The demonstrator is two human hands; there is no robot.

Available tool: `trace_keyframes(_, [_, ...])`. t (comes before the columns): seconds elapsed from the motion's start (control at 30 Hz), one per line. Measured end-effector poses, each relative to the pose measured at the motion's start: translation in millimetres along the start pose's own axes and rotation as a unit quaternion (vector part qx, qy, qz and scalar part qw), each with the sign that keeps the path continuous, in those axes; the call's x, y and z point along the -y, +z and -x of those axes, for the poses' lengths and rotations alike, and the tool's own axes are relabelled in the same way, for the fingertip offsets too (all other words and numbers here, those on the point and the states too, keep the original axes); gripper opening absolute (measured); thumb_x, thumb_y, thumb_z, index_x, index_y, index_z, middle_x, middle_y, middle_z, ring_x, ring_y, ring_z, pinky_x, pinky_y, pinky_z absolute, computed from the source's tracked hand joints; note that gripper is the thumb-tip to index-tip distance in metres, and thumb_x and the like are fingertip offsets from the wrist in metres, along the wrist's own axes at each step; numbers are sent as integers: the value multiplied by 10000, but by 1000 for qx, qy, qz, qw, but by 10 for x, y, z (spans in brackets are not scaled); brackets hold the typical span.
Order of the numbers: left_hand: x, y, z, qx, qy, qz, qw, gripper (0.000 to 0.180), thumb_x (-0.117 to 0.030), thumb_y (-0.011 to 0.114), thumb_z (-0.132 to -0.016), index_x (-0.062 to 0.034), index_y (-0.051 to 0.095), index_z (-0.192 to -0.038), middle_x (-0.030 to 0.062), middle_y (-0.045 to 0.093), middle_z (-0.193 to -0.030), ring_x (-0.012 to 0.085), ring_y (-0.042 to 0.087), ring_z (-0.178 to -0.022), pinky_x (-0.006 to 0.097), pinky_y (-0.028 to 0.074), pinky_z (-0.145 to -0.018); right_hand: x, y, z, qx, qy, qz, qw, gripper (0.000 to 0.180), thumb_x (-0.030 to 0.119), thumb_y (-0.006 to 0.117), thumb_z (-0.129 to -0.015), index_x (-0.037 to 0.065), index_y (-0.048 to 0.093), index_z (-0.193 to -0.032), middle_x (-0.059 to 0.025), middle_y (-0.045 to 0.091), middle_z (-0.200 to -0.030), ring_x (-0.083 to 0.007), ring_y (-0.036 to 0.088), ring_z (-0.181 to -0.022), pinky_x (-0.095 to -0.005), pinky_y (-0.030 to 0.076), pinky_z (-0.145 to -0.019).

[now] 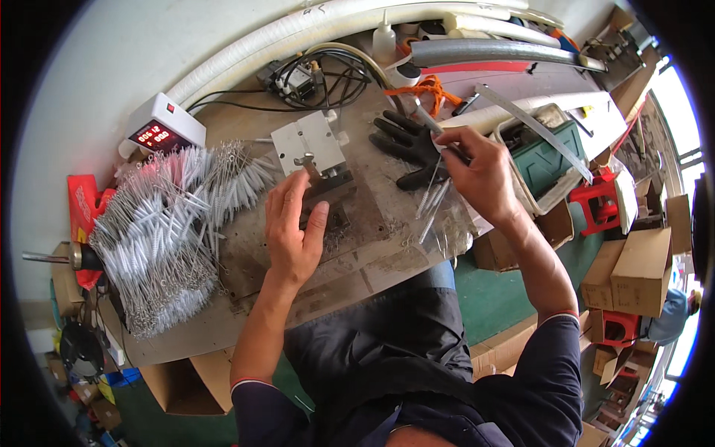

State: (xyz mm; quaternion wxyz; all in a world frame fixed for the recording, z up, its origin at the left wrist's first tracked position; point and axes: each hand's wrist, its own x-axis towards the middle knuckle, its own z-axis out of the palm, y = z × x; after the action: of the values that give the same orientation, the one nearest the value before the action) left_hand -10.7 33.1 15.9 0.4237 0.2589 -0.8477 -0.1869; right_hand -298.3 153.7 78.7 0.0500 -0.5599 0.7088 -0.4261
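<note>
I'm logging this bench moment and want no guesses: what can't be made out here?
- Head view: what the left hand presses is hidden beneath its palm.
- Ends of the thin rods vanish inside the right hand.
- The black glove is partly covered by that hand.

Your worktop is worn grey-brown, stained dark. The heap of twisted-wire bristle brushes is white on silvery stems. The fabric work glove is black, the knotted cord orange, the plastic stool red, the plastic crate green.
</note>
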Motion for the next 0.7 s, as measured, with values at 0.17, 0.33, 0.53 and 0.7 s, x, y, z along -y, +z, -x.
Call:
trace_keyframes(0.17, [-68,27,-7,-8,-26,83,996,512,-159,681,-1009,57,519,-1443,181,630,-1279,250,633,-1072,372,512,-908,133,-113,-182,-25,-7,17,1000,224,-17,718,-859,30,683,-1075,-155,737,-925,-259,736,-808,-338,568,-737])
trace_keyframes(0.33, [-75,24,-14,-5,-41,97,994,460,-100,696,-974,83,549,-1370,216,638,-1230,287,620,-1036,361,531,-811,178,-208,-371,16,22,-63,998,266,-11,770,-858,-1,660,-1100,-26,719,-855,-63,652,-726,-239,538,-650])
trace_keyframes(0.53, [-72,35,4,4,-30,88,996,404,-80,693,-971,95,568,-1313,258,632,-1315,306,636,-1057,369,535,-814,301,-57,-526,84,143,-253,953,140,0,718,-933,-17,650,-1054,-12,680,-829,-58,637,-685,-214,523,-574])
trace_keyframes(0.7, [-124,84,-85,1,-77,116,990,313,-7,667,-962,94,596,-1250,269,637,-1313,337,654,-1095,393,537,-863,390,241,-668,107,99,-297,944,109,11,678,-970,-12,641,-1071,-6,663,-809,-54,635,-687,-222,525,-593])
